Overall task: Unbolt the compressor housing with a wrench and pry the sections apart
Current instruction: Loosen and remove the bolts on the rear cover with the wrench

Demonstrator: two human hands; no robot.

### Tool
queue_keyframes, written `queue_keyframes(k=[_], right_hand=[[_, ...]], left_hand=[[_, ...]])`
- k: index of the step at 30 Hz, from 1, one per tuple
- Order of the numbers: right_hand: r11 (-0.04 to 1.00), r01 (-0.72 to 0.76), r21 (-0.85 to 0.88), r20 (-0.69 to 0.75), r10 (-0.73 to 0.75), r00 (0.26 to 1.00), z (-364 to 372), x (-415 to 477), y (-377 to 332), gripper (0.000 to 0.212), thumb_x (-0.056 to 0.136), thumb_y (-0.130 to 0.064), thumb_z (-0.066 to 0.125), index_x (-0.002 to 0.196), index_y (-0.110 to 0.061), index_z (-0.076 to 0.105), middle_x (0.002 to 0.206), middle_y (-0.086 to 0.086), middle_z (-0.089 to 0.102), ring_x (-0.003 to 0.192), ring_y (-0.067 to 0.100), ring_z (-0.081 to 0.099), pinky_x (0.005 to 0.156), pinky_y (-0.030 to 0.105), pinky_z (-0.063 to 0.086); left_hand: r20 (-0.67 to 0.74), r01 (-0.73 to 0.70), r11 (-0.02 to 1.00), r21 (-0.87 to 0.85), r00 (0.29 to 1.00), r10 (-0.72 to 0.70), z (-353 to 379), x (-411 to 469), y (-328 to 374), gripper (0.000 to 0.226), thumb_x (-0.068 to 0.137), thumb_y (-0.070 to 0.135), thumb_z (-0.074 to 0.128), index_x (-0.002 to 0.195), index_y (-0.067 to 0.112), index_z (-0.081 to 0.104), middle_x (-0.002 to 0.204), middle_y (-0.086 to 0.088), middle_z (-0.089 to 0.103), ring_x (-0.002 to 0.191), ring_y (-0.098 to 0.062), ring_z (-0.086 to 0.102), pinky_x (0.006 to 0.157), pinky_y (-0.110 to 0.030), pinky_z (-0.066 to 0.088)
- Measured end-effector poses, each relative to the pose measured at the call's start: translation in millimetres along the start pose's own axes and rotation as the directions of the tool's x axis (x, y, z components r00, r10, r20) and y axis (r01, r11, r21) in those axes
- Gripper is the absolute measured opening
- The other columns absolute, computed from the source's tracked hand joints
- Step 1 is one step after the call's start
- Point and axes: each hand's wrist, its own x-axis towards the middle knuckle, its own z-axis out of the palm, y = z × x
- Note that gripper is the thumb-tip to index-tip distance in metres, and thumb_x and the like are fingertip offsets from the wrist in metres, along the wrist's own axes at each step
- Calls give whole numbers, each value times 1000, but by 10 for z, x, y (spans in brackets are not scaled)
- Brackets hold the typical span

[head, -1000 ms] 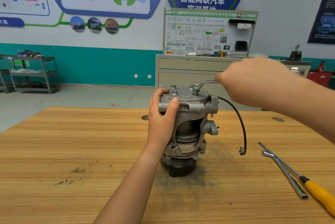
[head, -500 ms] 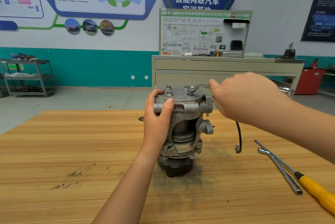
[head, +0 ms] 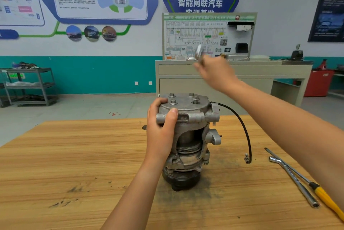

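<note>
The compressor (head: 188, 136) stands upright on the wooden table (head: 74, 155), bolted end cap uppermost. The left hand (head: 160, 133) grips the cap's rim. The right hand (head: 216, 73), clear above it, clasps what appears to be the blurred wrench (head: 199, 51).

Count so far:
- compressor (head: 188, 118) x1, left hand (head: 162, 133) fingers (head: 158, 103) wrapped on its top cap
- bolt heads (head: 173, 101) on the cap x4: two just beside the left fingers, two farther from them
- black cable (head: 245, 133) x1, on the side away from the left fingers
- wrench (head: 199, 52) x1, blurred, in the right hand (head: 216, 73) fingers
- L-shaped socket wrench (head: 292, 177) x1 and yellow-handled screwdriver (head: 323, 195) x1, alongside each other, well apart from all fingers
- hands x2, bench (head: 74, 155) x1
</note>
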Motion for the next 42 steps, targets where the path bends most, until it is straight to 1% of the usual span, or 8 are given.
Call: queue_keyframes(k=[3,9,16,23,30,36,40,42], right_hand=[[941,-179,286,-110,218,970,-344,-190,111,27,99,-23,39,118,-8,50,79,6,62,72,24,63,68,40,52],[901,170,-400,325,-34,945,-807,-831,43,38,97,-34,30,134,-30,40,59,-5,43,56,17,48,55,29,44],[827,187,-530,348,11,937,-807,-839,-104,40,99,-23,33,137,-34,32,59,-6,33,49,12,34,42,23,30],[623,360,-694,455,-7,890,-868,-987,-453,35,87,3,45,121,-6,41,56,1,32,40,14,29,32,25,18],[889,172,-424,167,-110,980,-632,-1070,-15,18,86,-17,58,88,-2,67,52,7,52,34,19,41,38,17,26],[921,177,-346,128,-141,982,-20,-411,159,31,98,-24,33,113,-10,57,106,7,65,94,26,59,72,30,39],[922,180,-342,109,-151,982,29,-172,59,28,99,-19,33,112,-7,55,91,8,63,74,22,54,59,29,40],[978,-75,-195,-116,53,992,-168,-126,81,30,100,-21,33,108,-2,54,78,10,57,65,22,46,55,28,32]], left_hand=[[-1,-2,1000,8,1000,2,2,-2,-1,28,75,44,50,104,43,50,124,-5,53,116,-25,53,96,-50,46],[0,-3,1000,2,1000,3,-1,-13,8,28,76,44,49,104,43,49,125,-6,52,115,-25,53,95,-49,47],[6,-10,1000,3,1000,10,16,-12,7,27,76,44,48,102,44,49,125,-7,51,112,-23,54,90,-41,51],[4,-8,1000,3,1000,8,18,-7,-5,26,76,43,48,102,45,49,123,-5,52,108,-21,56,82,-33,53],[6,-18,1000,21,1000,18,10,-7,2,26,76,44,49,101,45,49,124,-6,52,112,-25,54,93,-46,49],[15,-14,1000,18,1000,14,-10,9,-9,28,74,44,49,102,44,50,124,-5,52,113,-24,54,92,-46,50],[18,-16,1000,7,1000,16,-16,4,-9,27,75,43,50,101,44,50,124,-6,52,111,-25,55,87,-38,53],[20,-19,1000,7,1000,19,-19,5,-6,26,75,44,49,101,44,49,124,-6,52,112,-24,55,87,-39,52]])
